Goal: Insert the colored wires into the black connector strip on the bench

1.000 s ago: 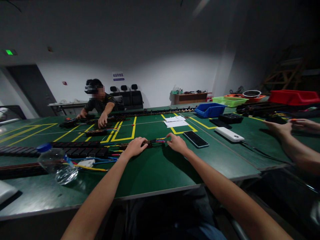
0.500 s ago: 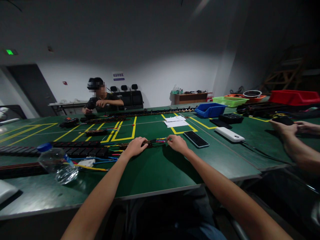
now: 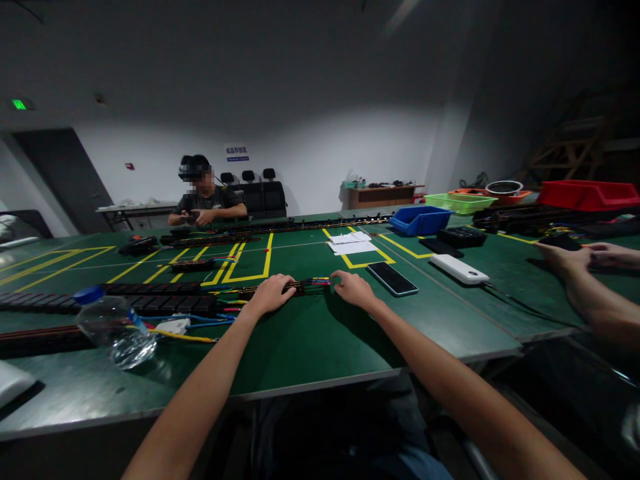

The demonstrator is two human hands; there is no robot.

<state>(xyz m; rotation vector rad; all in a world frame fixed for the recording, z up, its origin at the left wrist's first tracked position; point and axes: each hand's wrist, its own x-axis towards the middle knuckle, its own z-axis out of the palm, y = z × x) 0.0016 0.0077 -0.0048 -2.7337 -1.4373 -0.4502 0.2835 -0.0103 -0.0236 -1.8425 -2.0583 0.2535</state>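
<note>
My left hand [image 3: 271, 294] rests, fingers curled, on a long dark strip with coloured wires [image 3: 305, 285] lying on the green table [image 3: 310, 347]. My right hand [image 3: 352, 288] pinches the coloured wire ends at the strip's right end. More black strips [image 3: 150, 297] lie to the left of my left hand.
A water bottle [image 3: 113, 327] lies on its side at the left. A phone [image 3: 392, 278], a white power bank [image 3: 459, 269] and papers [image 3: 351, 243] sit right of my hands. Blue [image 3: 419, 220], green and red bins stand further back. One person sits across the table; another person's arms [image 3: 590, 280] reach in from the right.
My hands have hardly moved on the strip. The person across the table pulled both arms back from the table to the chest.
</note>
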